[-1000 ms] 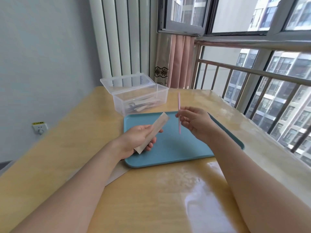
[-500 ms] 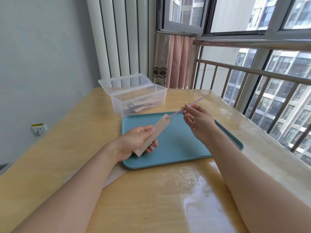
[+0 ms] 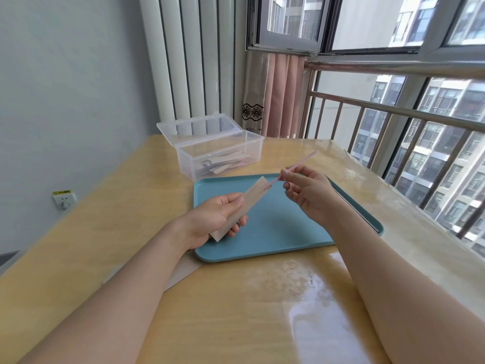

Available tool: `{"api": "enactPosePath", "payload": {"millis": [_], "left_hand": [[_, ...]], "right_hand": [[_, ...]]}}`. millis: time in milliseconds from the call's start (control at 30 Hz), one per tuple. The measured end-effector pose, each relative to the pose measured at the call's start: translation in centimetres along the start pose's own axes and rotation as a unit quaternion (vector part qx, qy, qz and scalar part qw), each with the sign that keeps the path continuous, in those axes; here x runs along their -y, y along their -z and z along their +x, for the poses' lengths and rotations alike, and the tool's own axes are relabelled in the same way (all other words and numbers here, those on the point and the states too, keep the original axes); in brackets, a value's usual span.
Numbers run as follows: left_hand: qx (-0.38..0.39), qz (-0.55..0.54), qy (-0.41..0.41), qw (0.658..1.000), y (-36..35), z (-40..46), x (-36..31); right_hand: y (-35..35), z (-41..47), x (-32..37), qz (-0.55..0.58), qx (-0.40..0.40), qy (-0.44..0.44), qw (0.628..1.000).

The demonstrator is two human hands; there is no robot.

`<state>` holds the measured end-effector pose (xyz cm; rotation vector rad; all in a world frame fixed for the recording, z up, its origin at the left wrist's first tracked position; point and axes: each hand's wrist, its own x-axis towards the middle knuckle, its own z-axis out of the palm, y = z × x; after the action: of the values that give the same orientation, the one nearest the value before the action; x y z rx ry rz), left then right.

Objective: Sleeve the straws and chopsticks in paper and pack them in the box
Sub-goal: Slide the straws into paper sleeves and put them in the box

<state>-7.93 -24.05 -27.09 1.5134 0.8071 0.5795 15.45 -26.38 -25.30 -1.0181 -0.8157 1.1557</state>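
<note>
Straw (image 3: 296, 165) tip, upright a second ago, now tilts into the mouth of the paper sleeve (image 3: 240, 206) gripped by the left hand (image 3: 212, 222), while the right hand (image 3: 307, 193) pinches the straw above the tray (image 3: 275, 232), so sleeving has begun.

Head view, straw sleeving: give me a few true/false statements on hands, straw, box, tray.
1. The left hand holds the paper sleeve. True.
2. The pink straw lies flat on the blue tray. False: the right hand pinches it in the air, its lower tip at the sleeve's mouth.
3. The clear box is closed. False: its lid stands open.
4. The box already holds sleeved items. True.
5. The box sits on the tray. False: it sits on the table behind the tray.
</note>
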Motion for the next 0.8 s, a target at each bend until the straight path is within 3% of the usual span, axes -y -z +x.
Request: {"api": "enactPosePath", "payload": {"millis": [200,267,400,567,800], "left_hand": [[-0.004,0.029,0.003,1.0,-0.2,-0.1,-0.2],[-0.008,0.027,0.007,1.0,-0.2,-0.1,-0.2],[-0.006,0.038,0.012,0.999,-0.3,-0.2,-0.3],[-0.015,0.03,0.018,0.999,-0.3,-0.2,-0.4],[-0.017,0.012,0.018,1.0,-0.3,-0.1,-0.3]], "right_hand": [[-0.6,-0.4,-0.6,-0.087,0.054,-0.055,0.993],[-0.8,-0.1,-0.6,-0.071,0.01,-0.028,0.997],[0.1,0.7,-0.1,-0.107,-0.131,0.107,0.98],[0.0,0.6,-0.7,-0.175,-0.077,0.1,0.976],[-0.9,0.0,-1.0,-0.183,-0.005,0.068,0.981]]}}
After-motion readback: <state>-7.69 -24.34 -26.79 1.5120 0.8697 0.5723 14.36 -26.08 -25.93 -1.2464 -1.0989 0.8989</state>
